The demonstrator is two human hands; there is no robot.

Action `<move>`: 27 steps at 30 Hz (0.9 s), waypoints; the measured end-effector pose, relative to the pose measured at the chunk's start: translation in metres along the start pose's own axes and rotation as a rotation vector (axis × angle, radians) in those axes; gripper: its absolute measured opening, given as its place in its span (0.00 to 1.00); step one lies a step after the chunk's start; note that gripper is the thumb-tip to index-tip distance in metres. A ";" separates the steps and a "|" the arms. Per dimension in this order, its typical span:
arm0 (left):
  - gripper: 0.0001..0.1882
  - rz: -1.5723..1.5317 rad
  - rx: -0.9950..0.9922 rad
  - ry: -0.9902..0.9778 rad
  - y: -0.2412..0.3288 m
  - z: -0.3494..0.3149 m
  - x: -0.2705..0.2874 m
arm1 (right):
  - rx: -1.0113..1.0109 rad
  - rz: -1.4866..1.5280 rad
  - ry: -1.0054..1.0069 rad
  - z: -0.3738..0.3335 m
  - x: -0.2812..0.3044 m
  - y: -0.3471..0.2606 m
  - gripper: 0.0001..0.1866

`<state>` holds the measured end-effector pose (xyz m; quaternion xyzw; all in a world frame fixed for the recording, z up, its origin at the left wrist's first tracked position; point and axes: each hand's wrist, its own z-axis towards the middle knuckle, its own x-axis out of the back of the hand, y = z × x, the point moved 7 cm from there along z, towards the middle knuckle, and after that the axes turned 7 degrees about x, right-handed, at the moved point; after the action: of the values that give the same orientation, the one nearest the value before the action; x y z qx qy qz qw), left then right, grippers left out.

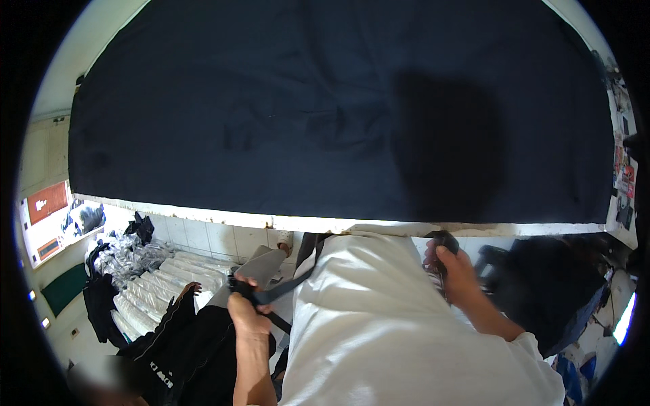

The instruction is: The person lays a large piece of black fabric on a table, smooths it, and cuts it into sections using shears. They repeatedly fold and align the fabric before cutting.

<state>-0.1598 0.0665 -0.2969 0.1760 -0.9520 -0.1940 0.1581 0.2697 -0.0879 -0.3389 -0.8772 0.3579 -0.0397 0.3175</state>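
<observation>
At my left side, my left hand [249, 308] is closed around a black strap [288, 287] with a bulky dark piece at the grip. This strap runs up toward my waist in front of my white shirt. On the other side, just below the table edge, my right hand [457, 271] is closed on a dark piece [443, 240] that looks like a strap end; its exact kind is unclear. Dark navy cloth [203, 135] covers the table in front of me, with a few creases near its middle. Neither hand touches the cloth.
The table's pale edge [271, 221] runs across in front of me. A person in black clothing [196, 352] is close at my lower left. Several plastic-wrapped rolls [162, 291] lie on the left. A dark heap of cloth [542, 291] stands at my right.
</observation>
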 end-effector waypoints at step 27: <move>0.12 0.370 -0.270 -0.008 0.048 0.121 -0.035 | -0.049 -0.054 -0.077 -0.006 0.013 0.034 0.16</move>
<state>-0.1862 0.1599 -0.3901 -0.0253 -0.9341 -0.2879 0.2095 0.2570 -0.1182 -0.3566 -0.8949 0.3226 -0.0057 0.3084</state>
